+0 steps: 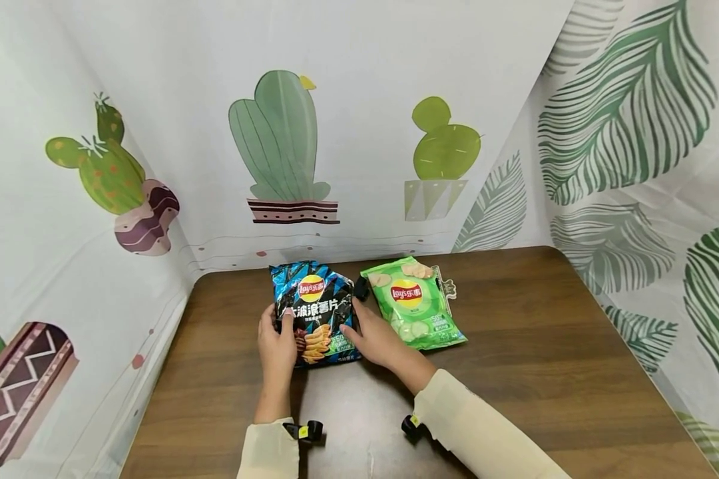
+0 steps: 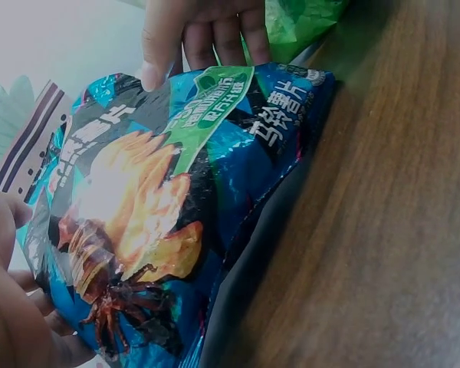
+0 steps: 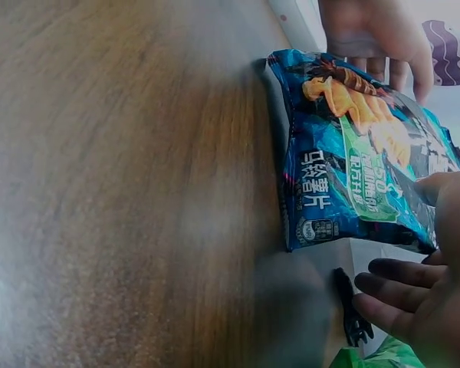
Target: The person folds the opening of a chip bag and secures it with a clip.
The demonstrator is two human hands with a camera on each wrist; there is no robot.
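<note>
A blue and black bag of potato chips (image 1: pixel 317 319) is held between both hands over the far part of the table. My left hand (image 1: pixel 277 342) grips its left side, thumb on the printed front and fingers behind the edge. At the opposite side, my right hand (image 1: pixel 376 336) holds the bag with its thumb on the front. In the right wrist view, several fingers (image 3: pixel 391 295) of that hand show beside the bag's edge. The bag's lower edge is close over the wood in the left wrist view. Its back is hidden.
A green bag of chips (image 1: pixel 416 306) lies right of the blue one. By its right edge is a flat piece with a crown-shaped end (image 1: pixel 449 289). A black clip-like object (image 3: pixel 353 307) lies between the bags. The brown wooden table (image 1: pixel 515 372) meets a patterned curtain (image 1: pixel 371 133) behind.
</note>
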